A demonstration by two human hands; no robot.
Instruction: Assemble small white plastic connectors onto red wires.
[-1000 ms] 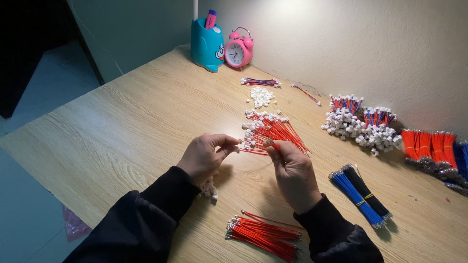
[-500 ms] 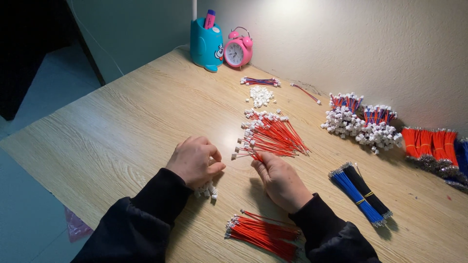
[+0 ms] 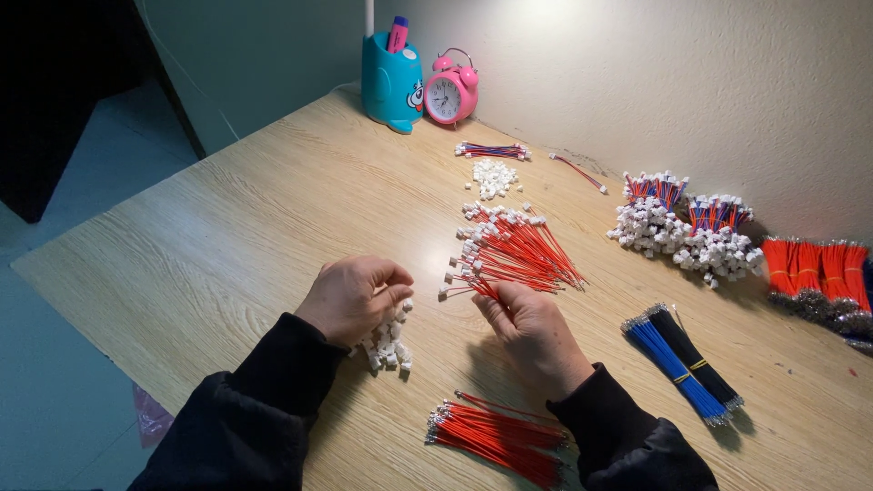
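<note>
My left hand [image 3: 353, 296] is curled, thumb against fingertips, over a small heap of white connectors [image 3: 389, 345]; anything pinched in it is hidden. My right hand [image 3: 533, 333] pinches one red wire [image 3: 466, 289] with a white plug on its left end. That wire lies at the near edge of a fanned pile of red wires with white plugs [image 3: 516, 247]. A tied bundle of bare red wires [image 3: 498, 435] sits close to me, between my forearms in dark sleeves.
To the right lies a blue and black wire bundle [image 3: 684, 364]. Further back are red bundles [image 3: 818, 273], plugged wire clusters [image 3: 691, 232], loose white connectors [image 3: 493, 177], a teal pen holder [image 3: 391, 77] and a pink alarm clock [image 3: 451, 91]. The table edge [image 3: 109, 309] runs diagonally on the left.
My hands were together at the red wire pile. The left hand has drawn back to the white connector heap, and the right hand has dropped lower, holding a single red wire.
</note>
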